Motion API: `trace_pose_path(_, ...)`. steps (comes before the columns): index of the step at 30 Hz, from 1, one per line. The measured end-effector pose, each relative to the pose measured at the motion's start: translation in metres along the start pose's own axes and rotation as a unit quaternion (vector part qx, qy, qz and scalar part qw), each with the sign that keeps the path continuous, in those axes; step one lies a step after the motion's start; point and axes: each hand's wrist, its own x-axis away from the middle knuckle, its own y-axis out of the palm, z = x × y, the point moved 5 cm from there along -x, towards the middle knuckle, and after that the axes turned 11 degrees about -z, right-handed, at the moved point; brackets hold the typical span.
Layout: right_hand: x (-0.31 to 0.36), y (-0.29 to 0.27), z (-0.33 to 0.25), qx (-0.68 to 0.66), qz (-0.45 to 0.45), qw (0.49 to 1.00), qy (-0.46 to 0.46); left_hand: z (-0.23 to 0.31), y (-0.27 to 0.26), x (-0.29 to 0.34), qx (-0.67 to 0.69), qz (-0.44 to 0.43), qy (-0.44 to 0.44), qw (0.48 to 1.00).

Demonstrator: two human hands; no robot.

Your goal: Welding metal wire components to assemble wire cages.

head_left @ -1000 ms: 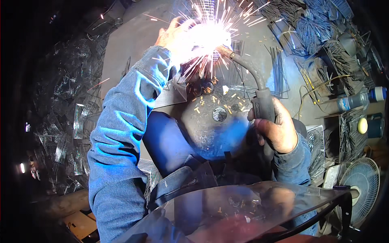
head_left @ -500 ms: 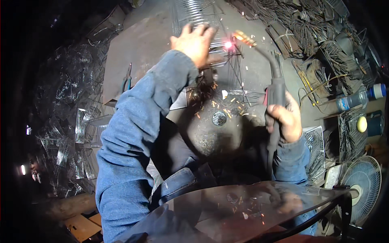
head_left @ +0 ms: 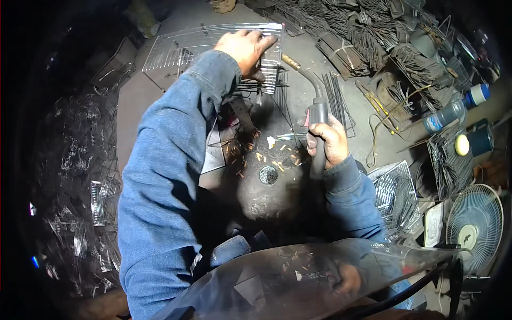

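A welding torch [head_left: 318, 112] is in my right hand [head_left: 332, 141], the fingers wrapped round its handle. Its bent neck reaches up and left, so the brass-coloured nozzle [head_left: 290, 62] ends beside a wire rack. My left hand [head_left: 242, 52] grips this shiny wire rack [head_left: 178, 49] near its right end, fingers over the top and thumb below. The rack stretches left over the grey table. Below the nozzle, several loose dark wire rods [head_left: 335, 96] lie on the tabletop. No glow shows at the nozzle.
Cigarette butts [head_left: 277, 163] lie around a round dark hole or cup [head_left: 268, 175] in front of me. Dark wire bundles [head_left: 368, 37] are heaped at far right, with a water bottle [head_left: 445, 122] and a fan [head_left: 474, 229] nearer. A tinted visor [head_left: 298, 266] crosses the bottom.
The bright glow at the torch nozzle has gone out. The wire rack has swung from pointing away to lying crosswise, with my left hand now gripping it. The torch appears farther left in view.
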Motion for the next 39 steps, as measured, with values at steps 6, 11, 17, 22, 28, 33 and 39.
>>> trace_pose_path(6, -0.006, 0.000, -0.001, -0.005, -0.009, 1.000, 0.009, 0.004, 0.001, -0.019, -0.030, -0.050, -0.003, 0.998)
trace_pose_path(11, -0.005, -0.008, -0.003, 0.085, 0.031, 0.996, 0.029, 0.006, -0.001, -0.012, -0.019, -0.010, 0.015, 1.000)
trace_pose_path(17, -0.001, -0.013, 0.002, 0.092, 0.045, 0.994, 0.034, 0.004, 0.001, -0.005, -0.053, -0.010, 0.021, 0.998)
trace_pose_path(22, -0.010, -0.027, 0.014, 0.092, 0.068, 0.990, 0.078, 0.006, -0.003, 0.004, -0.038, -0.004, 0.058, 0.998)
trace_pose_path(28, -0.078, -0.041, 0.036, 0.140, 0.044, 0.984, 0.097, 0.004, -0.005, 0.028, -0.035, 0.038, 0.106, 0.993)
trace_pose_path(33, -0.109, -0.044, 0.056, 0.151, 0.114, 0.974, 0.125, -0.003, 0.003, 0.041, -0.086, 0.016, 0.097, 0.991)
trace_pose_path(39, -0.104, -0.056, 0.057, 0.036, 0.100, 0.984, 0.145, 0.001, 0.001, 0.051, -0.038, -0.005, 0.127, 0.991)
